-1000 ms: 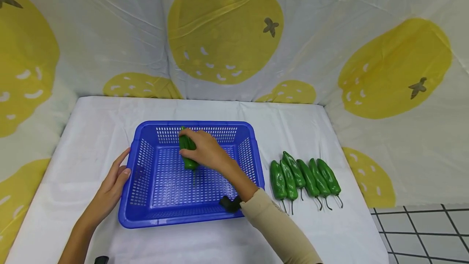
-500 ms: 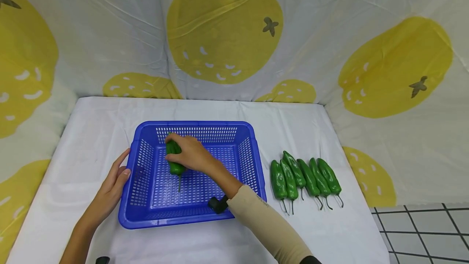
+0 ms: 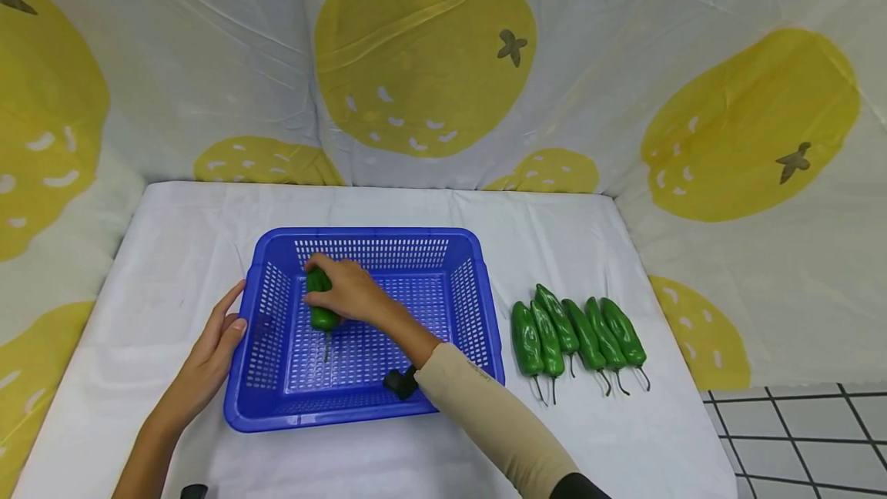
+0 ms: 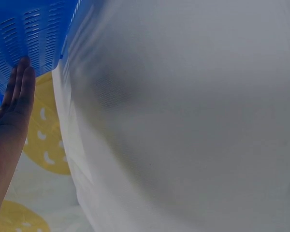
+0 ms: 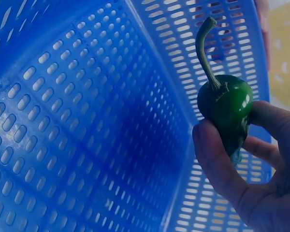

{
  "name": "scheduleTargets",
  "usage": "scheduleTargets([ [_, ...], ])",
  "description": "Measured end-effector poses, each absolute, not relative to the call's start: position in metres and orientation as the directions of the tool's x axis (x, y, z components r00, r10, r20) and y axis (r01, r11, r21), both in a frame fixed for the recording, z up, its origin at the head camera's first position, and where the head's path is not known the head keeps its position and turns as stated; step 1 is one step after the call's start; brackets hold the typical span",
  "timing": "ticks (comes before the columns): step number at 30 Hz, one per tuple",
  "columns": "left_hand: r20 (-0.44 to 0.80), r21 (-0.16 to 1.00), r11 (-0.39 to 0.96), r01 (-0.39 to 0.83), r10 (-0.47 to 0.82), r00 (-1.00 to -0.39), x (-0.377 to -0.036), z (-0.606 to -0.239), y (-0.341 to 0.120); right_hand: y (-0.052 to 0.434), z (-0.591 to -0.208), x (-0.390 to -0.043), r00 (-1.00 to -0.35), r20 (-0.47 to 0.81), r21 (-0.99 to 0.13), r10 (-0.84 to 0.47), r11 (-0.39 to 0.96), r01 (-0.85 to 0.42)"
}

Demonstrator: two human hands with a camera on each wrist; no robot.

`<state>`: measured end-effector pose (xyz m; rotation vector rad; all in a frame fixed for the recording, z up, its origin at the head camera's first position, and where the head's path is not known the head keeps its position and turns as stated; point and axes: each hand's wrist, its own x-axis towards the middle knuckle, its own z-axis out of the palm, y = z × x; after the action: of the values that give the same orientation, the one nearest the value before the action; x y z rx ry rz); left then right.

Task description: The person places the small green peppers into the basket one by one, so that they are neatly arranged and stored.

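Observation:
My right hand (image 3: 351, 293) grips a green pepper (image 3: 323, 319) inside the blue plastic basket (image 3: 367, 233), toward its left end. In the right wrist view the thumb and fingers close round the pepper's body (image 5: 230, 107), its curved stem sticking out. The slotted basket floor (image 5: 82, 121) lies beside it. With fingers straight, my left hand (image 3: 208, 353) rests against the outer left wall of the basket. The left wrist view shows those fingers (image 4: 18, 92) flat along the slotted wall.
Several green peppers (image 3: 528, 341) lie in a row on the white tablecloth (image 3: 450, 460), right of the basket, stems toward me. A cloth with yellow fruit prints (image 3: 426, 52) hangs behind the table and at its sides. Tiles (image 3: 811, 422) show at the lower right.
My right hand has moved left within the basket, carrying the pepper from near the middle toward the left wall. The left hand and the row of peppers have stayed in place.

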<state>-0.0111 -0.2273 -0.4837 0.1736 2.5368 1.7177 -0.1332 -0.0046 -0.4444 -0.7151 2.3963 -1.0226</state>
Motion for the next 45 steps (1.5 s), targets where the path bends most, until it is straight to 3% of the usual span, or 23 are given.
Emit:
scheduleTargets([
  [9, -0.002, 0.934, 0.354, 0.048, 0.139, -0.990, -0.011, -0.483, -0.227, -0.013, -0.452, -0.132, -0.756, -0.277, -0.764, -0.593, 0.613, -0.201],
  [30, 0.000, 0.931, 0.361, 0.052, 0.142, -0.990, -0.010, -0.483, -0.228, -0.026, -0.459, -0.128, -0.718, -0.349, -0.805, -0.602, 0.584, -0.099],
  [40, 0.003, 0.920, 0.388, 0.054, 0.130, -0.992, -0.009, -0.484, -0.226, -0.020, -0.455, -0.131, -0.711, -0.315, -0.779, -0.629, 0.599, -0.184],
  [45, 0.004, 0.921, 0.387, 0.054, 0.130, -0.992, -0.010, -0.484, -0.226, -0.015, -0.441, -0.134, -0.722, -0.284, -0.671, -0.631, 0.668, -0.321],
])
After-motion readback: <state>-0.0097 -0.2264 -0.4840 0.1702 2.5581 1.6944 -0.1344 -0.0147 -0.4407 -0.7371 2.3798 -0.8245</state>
